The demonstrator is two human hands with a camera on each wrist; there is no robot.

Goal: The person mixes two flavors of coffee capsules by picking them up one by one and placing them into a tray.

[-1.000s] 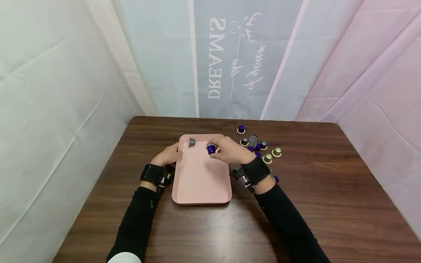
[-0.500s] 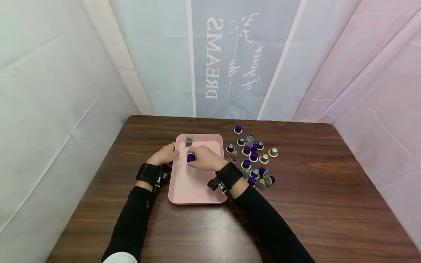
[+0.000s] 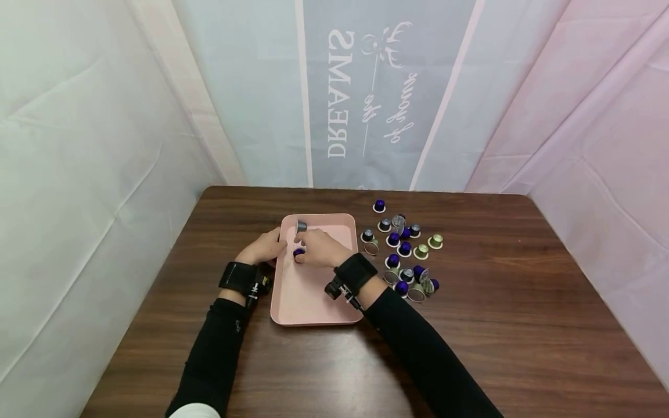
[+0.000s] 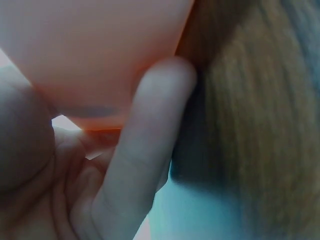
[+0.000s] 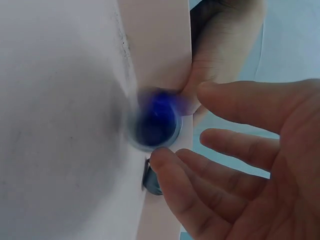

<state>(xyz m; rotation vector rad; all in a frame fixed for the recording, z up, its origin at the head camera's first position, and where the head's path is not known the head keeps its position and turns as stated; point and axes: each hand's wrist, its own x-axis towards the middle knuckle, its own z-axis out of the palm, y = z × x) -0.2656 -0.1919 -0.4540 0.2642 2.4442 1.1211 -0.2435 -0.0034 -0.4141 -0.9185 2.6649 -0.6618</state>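
A pink tray [image 3: 313,302] lies on the wooden table. My left hand [image 3: 263,248] grips its left rim; in the left wrist view a finger [image 4: 150,120] lies against the tray's underside. Over the tray's upper left part is my right hand [image 3: 325,249], beside a blue coffee capsule [image 3: 298,253]. The right wrist view shows this capsule blurred, with the thumb [image 5: 245,102] apart from it and the index fingertip close to its rim. A grey coffee capsule [image 3: 301,227] lies on its side near the tray's far left corner.
Right of the tray, several blue, grey and green capsules [image 3: 405,249] are scattered on the table [image 3: 512,278], some standing on their rims and some tipped. Light cloth curtains [image 3: 251,93] hang behind the table and at its sides.
My right hand has carried the blue capsule leftward across the tray and lower, and its fingers have come apart from it. The left hand stays on the rim.
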